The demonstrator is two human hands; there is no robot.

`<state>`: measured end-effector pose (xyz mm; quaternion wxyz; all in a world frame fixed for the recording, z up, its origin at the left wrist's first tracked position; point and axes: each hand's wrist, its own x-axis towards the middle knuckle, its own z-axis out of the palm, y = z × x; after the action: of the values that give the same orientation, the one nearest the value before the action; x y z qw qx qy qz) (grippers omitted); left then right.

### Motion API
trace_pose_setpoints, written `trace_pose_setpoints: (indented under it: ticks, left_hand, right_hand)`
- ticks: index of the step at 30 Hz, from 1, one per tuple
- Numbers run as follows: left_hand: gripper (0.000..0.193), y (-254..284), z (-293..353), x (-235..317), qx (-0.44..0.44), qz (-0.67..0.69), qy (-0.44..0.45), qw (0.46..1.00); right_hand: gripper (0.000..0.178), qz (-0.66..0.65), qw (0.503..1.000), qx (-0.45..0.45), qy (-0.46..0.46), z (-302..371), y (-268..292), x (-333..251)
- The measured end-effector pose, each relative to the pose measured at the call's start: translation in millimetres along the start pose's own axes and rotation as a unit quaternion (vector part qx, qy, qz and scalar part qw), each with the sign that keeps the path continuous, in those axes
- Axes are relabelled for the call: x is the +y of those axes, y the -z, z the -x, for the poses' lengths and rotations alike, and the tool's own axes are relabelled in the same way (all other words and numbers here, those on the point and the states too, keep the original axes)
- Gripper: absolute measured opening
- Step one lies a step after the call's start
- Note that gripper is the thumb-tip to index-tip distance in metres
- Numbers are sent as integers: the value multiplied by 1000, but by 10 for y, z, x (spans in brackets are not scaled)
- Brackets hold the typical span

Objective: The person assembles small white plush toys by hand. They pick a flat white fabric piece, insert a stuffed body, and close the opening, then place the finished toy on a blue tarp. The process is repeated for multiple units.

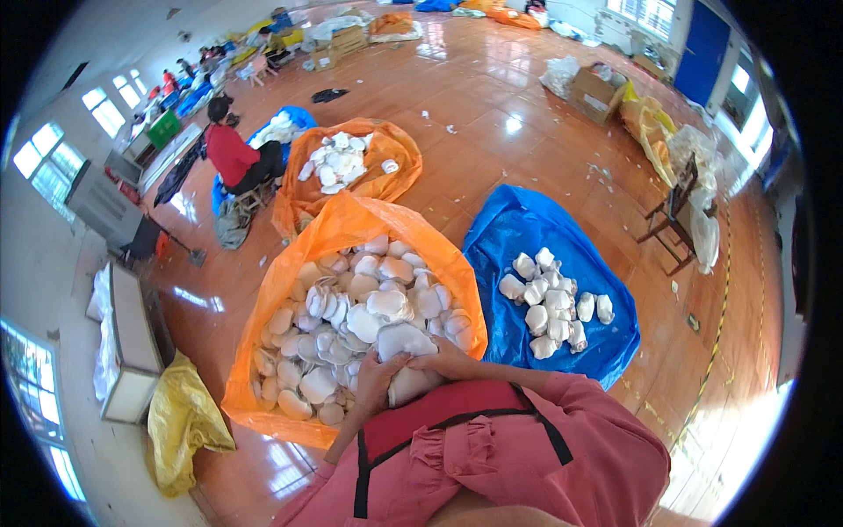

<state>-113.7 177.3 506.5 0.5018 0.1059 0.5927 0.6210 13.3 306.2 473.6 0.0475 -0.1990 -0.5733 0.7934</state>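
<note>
Close to my body, my left hand (378,379) and my right hand (444,359) are closed around a small stack of pale, rounded pads (406,339), one hand at each side. Their exact kind is unclear; they look soft and cup-like. Beneath and ahead of my hands lies a big orange sack (244,369), spread wide and heaped with loose pads (318,385) in white and beige. To the right, a blue sheet (493,233) carries several white bundles (557,304) of similar pads, apparently stacked together.
Beyond, another orange sack (399,176) holds white pieces (336,164). A person in red (230,154) sits on a low stool nearby. A yellow sack (180,422) lies at left, a wooden chair (674,215) and a cardboard box (593,95) at right.
</note>
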Motion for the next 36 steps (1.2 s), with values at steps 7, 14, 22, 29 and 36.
trace_pose_setpoints:
  ticks: [7, 14, 22, 29, 36]
  left_hand:
    - [43, 277, -82, -91, -143, 62, -20, 988]
    - [47, 279, -190, -6, -202, 263, 181, 926]
    - [40, 225, -12, -3, -217, 206, 164, 940]
    - [33, 151, 171, -50, -133, 134, 96, 977]
    - [31, 193, 219, -173, -132, 151, 71, 977]
  right_hand:
    - [60, 36, 999, 7, 2, 50, -16, 2]
    - [57, -43, 998, -56, 3, 60, -2, 9]
    - [77, 4, 995, -96, -39, 30, 109, 139]
    - [76, 8, 995, -92, -27, 92, 118, 260]
    - [45, -286, 933, -96, -197, 238, 73, 98]
